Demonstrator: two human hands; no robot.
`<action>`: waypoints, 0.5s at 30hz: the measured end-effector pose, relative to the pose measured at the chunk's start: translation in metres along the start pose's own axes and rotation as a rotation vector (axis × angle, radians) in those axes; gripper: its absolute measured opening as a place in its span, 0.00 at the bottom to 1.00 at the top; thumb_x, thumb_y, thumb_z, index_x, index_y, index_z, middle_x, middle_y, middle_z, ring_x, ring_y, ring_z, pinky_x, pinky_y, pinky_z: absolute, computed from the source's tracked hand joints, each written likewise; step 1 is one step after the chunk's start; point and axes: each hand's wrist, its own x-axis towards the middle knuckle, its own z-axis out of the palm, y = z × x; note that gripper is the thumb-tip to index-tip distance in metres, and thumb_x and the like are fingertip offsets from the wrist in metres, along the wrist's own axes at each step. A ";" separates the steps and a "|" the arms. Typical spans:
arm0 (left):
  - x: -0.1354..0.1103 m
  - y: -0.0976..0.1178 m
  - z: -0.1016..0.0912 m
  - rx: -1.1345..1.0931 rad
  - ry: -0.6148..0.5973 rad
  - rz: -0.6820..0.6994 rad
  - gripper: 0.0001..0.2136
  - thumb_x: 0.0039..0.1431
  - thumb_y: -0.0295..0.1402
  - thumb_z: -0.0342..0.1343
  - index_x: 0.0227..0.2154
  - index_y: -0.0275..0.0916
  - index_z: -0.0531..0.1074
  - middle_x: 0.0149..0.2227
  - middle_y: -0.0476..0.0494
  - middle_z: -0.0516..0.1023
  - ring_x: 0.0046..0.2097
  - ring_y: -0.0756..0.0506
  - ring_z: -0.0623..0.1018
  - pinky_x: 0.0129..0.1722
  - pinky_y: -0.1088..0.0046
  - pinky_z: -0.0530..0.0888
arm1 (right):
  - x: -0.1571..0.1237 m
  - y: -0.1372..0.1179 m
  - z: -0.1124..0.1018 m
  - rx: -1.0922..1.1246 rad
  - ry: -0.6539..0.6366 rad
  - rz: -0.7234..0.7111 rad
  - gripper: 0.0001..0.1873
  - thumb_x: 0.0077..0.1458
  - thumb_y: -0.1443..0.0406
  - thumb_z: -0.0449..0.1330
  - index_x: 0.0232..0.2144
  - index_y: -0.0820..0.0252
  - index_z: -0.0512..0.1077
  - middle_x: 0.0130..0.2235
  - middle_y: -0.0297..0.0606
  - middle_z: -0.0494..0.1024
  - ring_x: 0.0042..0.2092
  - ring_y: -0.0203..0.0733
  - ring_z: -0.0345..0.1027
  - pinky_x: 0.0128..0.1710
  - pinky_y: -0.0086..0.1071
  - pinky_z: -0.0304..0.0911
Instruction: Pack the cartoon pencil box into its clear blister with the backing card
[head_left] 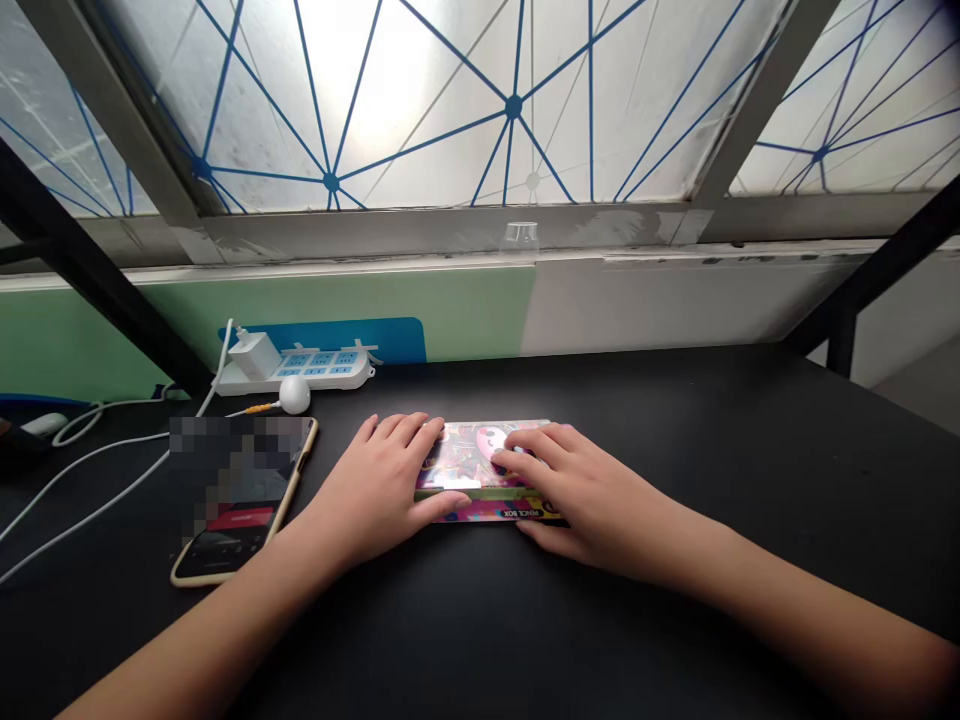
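Note:
A flat, brightly printed pink cardboard box (480, 470) lies on the black table (675, 450), with a cartoon figure on its top and "BOX" legible on its front edge. My left hand (379, 490) grips its left end, fingers on top and thumb along the front edge. My right hand (577, 490) covers its right end, fingers spread across the printed top and thumb below the front edge. Both hands touch the box and hide parts of it. Left of my left hand lies a smartphone (240, 500) in a tan case, its screen pixelated in part.
Behind the phone, a white power strip (322, 370) holds a plugged-in white charger (255, 353). White cables run across the table's left side, and a round white object (295, 394) sits by the strip. A clear plastic cup (520, 240) stands on the window ledge beyond the table.

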 end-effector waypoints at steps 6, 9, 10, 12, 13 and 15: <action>0.000 -0.001 0.005 -0.029 -0.031 -0.056 0.34 0.62 0.52 0.58 0.65 0.38 0.61 0.61 0.33 0.71 0.60 0.32 0.70 0.62 0.44 0.62 | 0.001 0.024 -0.002 0.163 0.013 0.096 0.27 0.61 0.54 0.63 0.58 0.56 0.66 0.60 0.50 0.69 0.62 0.57 0.61 0.60 0.52 0.63; -0.001 0.000 0.005 -0.037 -0.004 -0.061 0.34 0.60 0.51 0.60 0.64 0.39 0.62 0.59 0.33 0.72 0.60 0.32 0.70 0.62 0.43 0.62 | 0.001 0.037 0.001 0.224 -0.013 0.179 0.40 0.55 0.46 0.65 0.62 0.59 0.62 0.64 0.54 0.65 0.66 0.60 0.56 0.63 0.54 0.59; -0.001 0.001 0.005 -0.034 0.009 -0.060 0.34 0.59 0.50 0.61 0.64 0.39 0.62 0.59 0.33 0.72 0.59 0.32 0.71 0.62 0.42 0.62 | 0.001 0.040 0.002 0.242 -0.024 0.199 0.45 0.53 0.44 0.66 0.64 0.60 0.60 0.65 0.55 0.64 0.67 0.61 0.55 0.64 0.54 0.58; -0.001 0.002 0.005 -0.021 0.048 -0.052 0.35 0.57 0.48 0.64 0.64 0.39 0.62 0.58 0.32 0.72 0.59 0.31 0.71 0.62 0.42 0.61 | 0.000 0.045 0.002 0.265 -0.038 0.223 0.50 0.50 0.43 0.68 0.66 0.59 0.57 0.66 0.55 0.63 0.67 0.61 0.55 0.64 0.54 0.58; -0.001 0.003 0.004 -0.013 0.073 -0.046 0.36 0.56 0.47 0.65 0.64 0.39 0.62 0.57 0.32 0.72 0.58 0.31 0.71 0.62 0.42 0.61 | 0.000 0.046 0.002 0.265 -0.038 0.228 0.51 0.49 0.43 0.68 0.67 0.59 0.56 0.66 0.54 0.63 0.67 0.61 0.56 0.64 0.54 0.58; -0.002 0.004 0.004 0.004 0.128 -0.035 0.38 0.54 0.46 0.67 0.64 0.39 0.62 0.56 0.32 0.71 0.58 0.31 0.71 0.63 0.41 0.60 | 0.001 0.047 0.001 0.242 -0.009 0.213 0.49 0.49 0.46 0.69 0.66 0.57 0.56 0.65 0.53 0.65 0.66 0.60 0.59 0.63 0.54 0.60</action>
